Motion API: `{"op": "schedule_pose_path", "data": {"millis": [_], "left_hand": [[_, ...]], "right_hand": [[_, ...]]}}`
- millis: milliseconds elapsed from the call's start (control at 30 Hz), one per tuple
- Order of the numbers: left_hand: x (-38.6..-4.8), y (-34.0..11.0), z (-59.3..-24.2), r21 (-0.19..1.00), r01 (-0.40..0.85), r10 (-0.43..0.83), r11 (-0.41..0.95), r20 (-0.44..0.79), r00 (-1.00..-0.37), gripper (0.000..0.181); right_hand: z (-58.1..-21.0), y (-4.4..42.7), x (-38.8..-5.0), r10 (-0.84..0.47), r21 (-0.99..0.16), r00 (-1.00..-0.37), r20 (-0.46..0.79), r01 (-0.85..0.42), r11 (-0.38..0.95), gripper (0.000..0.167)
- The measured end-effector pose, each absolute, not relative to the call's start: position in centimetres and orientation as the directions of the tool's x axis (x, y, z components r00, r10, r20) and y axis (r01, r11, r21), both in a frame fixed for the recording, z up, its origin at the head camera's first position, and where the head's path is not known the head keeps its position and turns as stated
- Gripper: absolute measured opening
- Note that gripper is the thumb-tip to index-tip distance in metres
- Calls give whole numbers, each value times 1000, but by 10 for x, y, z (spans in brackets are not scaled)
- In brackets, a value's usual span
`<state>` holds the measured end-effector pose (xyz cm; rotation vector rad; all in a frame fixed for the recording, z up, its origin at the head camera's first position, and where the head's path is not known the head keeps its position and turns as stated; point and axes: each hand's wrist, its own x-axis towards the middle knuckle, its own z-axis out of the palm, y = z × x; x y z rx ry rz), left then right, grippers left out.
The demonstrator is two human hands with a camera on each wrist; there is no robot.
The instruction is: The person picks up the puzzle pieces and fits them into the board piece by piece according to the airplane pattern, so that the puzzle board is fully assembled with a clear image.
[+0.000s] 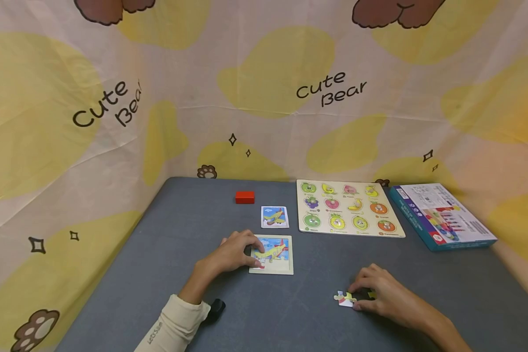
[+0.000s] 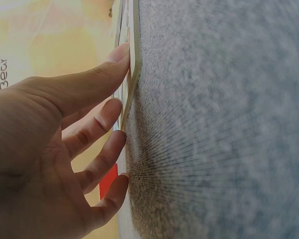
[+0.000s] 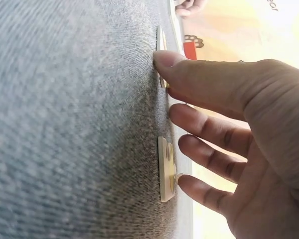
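A small framed airplane jigsaw (image 1: pixel 283 268) lies flat on the dark table, partly filled with pieces. My left hand (image 1: pixel 234 252) rests at its left side, with thumb and index fingertip on it and the other fingers loosely bent. To the right, my right hand (image 1: pixel 382 293) pinches a puzzle piece (image 1: pixel 344 299) at its right edge between thumb and index finger, low at the tabletop. Another piece (image 3: pixel 166 169), with yellow on it, lies under the right hand's other fingers. Behind the jigsaw is a picture card (image 1: pixel 274 217) of the same airplane.
Farther back sits a red block (image 1: pixel 245 197). A fruit puzzle board (image 1: pixel 319 195) lies at the back right, beside a teal-edged box (image 1: pixel 449 215). Printed cloth (image 1: pixel 264 132) hangs behind the grey table (image 1: pixel 290 318). A black device (image 1: pixel 215 310) is at the left wrist.
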<state>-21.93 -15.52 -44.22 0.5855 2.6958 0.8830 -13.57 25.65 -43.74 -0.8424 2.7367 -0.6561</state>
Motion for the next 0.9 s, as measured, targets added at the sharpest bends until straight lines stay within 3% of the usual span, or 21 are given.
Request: {"op": "schedule_pose_path", "data": {"millis": [900], "left_hand": [[-216, -155, -436, 611, 289, 440, 737, -110, -891, 25]], "right_hand": [[-439, 249, -136, -583, -463, -812, -18, -510, 725, 20]]}}
